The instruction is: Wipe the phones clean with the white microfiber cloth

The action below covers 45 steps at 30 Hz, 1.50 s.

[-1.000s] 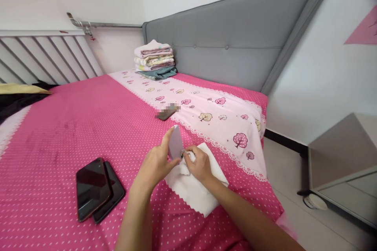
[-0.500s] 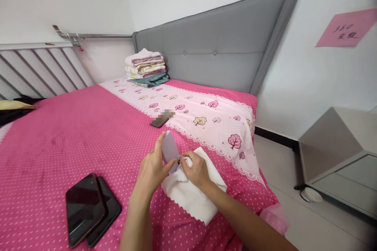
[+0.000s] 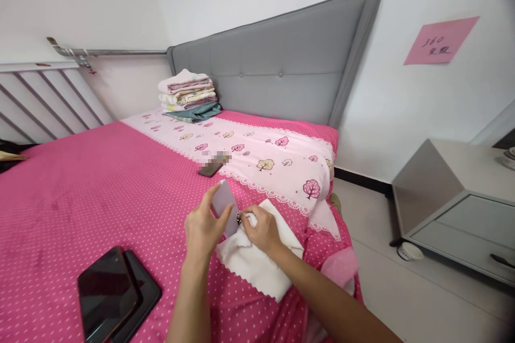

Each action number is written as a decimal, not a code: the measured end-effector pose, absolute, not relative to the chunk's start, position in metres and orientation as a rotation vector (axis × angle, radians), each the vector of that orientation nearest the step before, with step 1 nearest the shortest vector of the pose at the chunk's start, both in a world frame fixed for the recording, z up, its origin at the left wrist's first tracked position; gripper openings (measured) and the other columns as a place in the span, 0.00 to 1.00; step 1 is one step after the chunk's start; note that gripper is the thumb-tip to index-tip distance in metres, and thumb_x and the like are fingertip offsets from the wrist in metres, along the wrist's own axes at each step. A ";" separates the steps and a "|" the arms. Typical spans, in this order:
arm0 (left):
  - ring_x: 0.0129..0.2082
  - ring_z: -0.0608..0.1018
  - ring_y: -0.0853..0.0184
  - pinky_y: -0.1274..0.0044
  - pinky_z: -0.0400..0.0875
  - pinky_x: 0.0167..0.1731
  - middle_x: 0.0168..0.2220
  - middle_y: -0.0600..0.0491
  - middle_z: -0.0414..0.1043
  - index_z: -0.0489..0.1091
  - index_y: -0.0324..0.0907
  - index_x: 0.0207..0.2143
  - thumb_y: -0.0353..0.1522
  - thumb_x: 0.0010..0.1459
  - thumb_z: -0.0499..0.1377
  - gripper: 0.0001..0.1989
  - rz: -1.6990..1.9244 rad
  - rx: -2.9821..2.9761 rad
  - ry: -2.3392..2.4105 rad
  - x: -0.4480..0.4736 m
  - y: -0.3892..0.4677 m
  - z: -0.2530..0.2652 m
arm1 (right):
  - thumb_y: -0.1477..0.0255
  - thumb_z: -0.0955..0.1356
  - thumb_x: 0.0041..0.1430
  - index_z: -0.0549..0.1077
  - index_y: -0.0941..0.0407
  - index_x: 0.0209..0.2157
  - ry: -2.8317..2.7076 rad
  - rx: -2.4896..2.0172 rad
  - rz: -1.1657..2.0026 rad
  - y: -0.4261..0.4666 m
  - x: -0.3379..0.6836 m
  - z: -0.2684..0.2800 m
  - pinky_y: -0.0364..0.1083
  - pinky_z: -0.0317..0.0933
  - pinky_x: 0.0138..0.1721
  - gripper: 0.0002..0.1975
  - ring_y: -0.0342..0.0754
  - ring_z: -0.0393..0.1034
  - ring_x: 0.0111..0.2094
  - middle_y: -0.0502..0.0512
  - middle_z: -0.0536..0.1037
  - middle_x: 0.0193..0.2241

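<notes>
My left hand [image 3: 204, 225] grips a pale lilac phone [image 3: 223, 204] by its edges and holds it tilted upright above the bed. A small dark, shiny fitting [image 3: 238, 218] shows at the phone's right side; I cannot make out exactly what it is. My right hand [image 3: 260, 229] is closed, pinching a bunched part of a white cloth [image 3: 263, 273] close against that fitting. The rest of the cloth, with its scalloped edge, spreads over the bedspread under my right wrist. My right fingertips are partly hidden by the cloth.
Two dark tablet-like devices, a glossy one [image 3: 107, 292] over a black one [image 3: 147, 292], overlap at lower left. A partly blurred dark object [image 3: 211, 166] lies beyond my hands. Folded bedding [image 3: 189, 94] is stacked by the headboard [image 3: 277, 59]. A cabinet [image 3: 454, 209] stands right of the bed.
The view has swung slightly right, so the surroundings sit further left. My left thumb has risen over the phone's face. My right hand stays at the fitting with the cloth.
</notes>
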<state>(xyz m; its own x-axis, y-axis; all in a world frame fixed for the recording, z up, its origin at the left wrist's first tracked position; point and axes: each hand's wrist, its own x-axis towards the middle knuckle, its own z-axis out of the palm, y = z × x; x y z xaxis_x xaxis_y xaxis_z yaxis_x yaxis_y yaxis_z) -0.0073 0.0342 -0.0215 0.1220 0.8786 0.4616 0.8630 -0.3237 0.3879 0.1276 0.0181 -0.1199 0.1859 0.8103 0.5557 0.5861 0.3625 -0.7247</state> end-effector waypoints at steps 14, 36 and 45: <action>0.23 0.69 0.70 0.77 0.64 0.28 0.29 0.55 0.71 0.60 0.47 0.54 0.39 0.43 0.63 0.33 1.569 1.640 1.520 0.000 0.047 -0.050 | 0.74 0.62 0.54 0.69 0.56 0.32 -1.505 -1.346 0.202 0.022 0.126 -0.123 0.43 0.62 0.35 0.05 0.47 0.70 0.32 0.53 0.76 0.29; 0.28 0.77 0.64 0.73 0.72 0.32 0.28 0.49 0.76 0.71 0.36 0.35 0.41 0.45 0.61 0.19 1.283 0.449 0.791 -0.008 0.068 -0.081 | 0.74 0.62 0.54 0.70 0.55 0.32 -1.486 -1.385 0.232 0.019 0.123 -0.122 0.43 0.62 0.34 0.06 0.47 0.70 0.31 0.53 0.75 0.28; 0.35 0.78 0.62 0.70 0.72 0.38 0.34 0.49 0.77 0.71 0.40 0.40 0.39 0.48 0.59 0.17 1.463 0.504 0.774 -0.030 0.135 -0.025 | 0.76 0.62 0.52 0.70 0.53 0.31 -1.470 -1.362 0.284 0.022 0.120 -0.120 0.43 0.64 0.30 0.06 0.47 0.71 0.28 0.51 0.75 0.26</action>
